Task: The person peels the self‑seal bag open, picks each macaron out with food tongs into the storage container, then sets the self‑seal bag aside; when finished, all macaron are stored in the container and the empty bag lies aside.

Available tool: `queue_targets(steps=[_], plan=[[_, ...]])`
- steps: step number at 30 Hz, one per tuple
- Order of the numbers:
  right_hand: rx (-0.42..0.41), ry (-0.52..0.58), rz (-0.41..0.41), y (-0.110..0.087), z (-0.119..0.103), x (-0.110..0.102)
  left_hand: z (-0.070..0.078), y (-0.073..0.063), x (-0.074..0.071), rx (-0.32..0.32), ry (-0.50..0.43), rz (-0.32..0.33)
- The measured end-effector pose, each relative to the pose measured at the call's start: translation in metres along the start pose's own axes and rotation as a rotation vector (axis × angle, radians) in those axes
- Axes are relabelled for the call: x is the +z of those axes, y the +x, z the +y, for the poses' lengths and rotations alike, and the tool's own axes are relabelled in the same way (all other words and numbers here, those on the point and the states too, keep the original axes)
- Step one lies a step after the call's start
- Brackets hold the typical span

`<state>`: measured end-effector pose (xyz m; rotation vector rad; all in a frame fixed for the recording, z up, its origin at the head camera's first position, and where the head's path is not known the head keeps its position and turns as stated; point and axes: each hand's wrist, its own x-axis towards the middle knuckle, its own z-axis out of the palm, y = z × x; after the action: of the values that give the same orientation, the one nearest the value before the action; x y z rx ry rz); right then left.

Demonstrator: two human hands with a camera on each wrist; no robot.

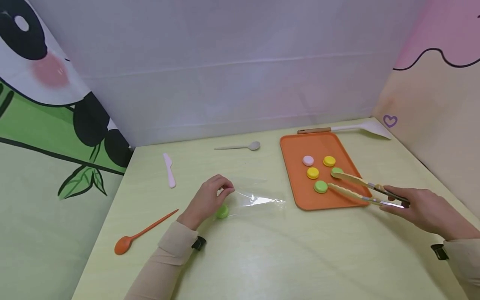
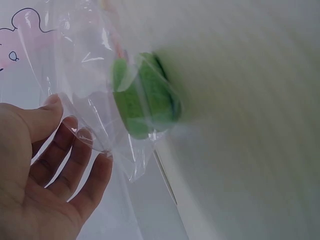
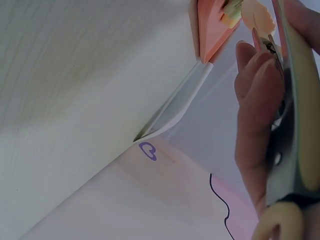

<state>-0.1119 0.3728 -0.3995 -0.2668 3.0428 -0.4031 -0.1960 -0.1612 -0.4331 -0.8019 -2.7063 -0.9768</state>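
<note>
My left hand (image 1: 205, 200) pinches the edge of a clear plastic bag (image 1: 258, 202) between thumb and fingers. Through the film, in the left wrist view, shows a green macaron (image 2: 145, 97) lying at the table, close below that hand. My right hand (image 1: 427, 210) grips a pair of tongs (image 1: 354, 179) with cream-coloured arms spread apart. Their tips reach over the orange tray (image 1: 300, 146). One tip overlaps a green macaron (image 1: 337, 171), the other comes right beside a second green macaron (image 1: 320, 186). Two yellow macarons (image 1: 313, 173) and a pink macaron (image 1: 308, 161) also sit on the tray.
Behind the tray lies a white spatula (image 1: 360, 126) with a brown handle. A grey spoon (image 1: 254, 146) is near the back wall. Left of the bag are a pink knife (image 1: 169, 171) and an orange spoon (image 1: 123, 245). Fabric walls border the back and sides.
</note>
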Motion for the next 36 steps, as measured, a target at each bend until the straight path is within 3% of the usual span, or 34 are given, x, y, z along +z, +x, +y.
queue_targets(steps=[8,13,16,22,30,36], plan=[[-0.034,0.048,0.063,0.001,-0.007,-0.007,0.001,-0.001,-0.004,0.01,-0.001,0.003],[-0.08,0.124,0.077,0.003,-0.032,-0.01,0.002,-0.002,-0.005,0.028,-0.007,0.023],[-0.174,0.177,0.068,0.01,-0.05,-0.006,0.002,-0.002,-0.006,0.024,-0.008,0.021],[-0.358,0.227,0.021,0.036,-0.084,0.005,0.001,0.0,-0.006,0.01,-0.012,0.011],[-0.501,0.168,-0.098,0.089,-0.135,0.026,0.0,0.0,-0.008,0.001,-0.008,-0.007],[-0.545,0.207,-0.153,0.105,-0.151,0.033,-0.002,-0.003,-0.01,0.015,-0.006,-0.007]])
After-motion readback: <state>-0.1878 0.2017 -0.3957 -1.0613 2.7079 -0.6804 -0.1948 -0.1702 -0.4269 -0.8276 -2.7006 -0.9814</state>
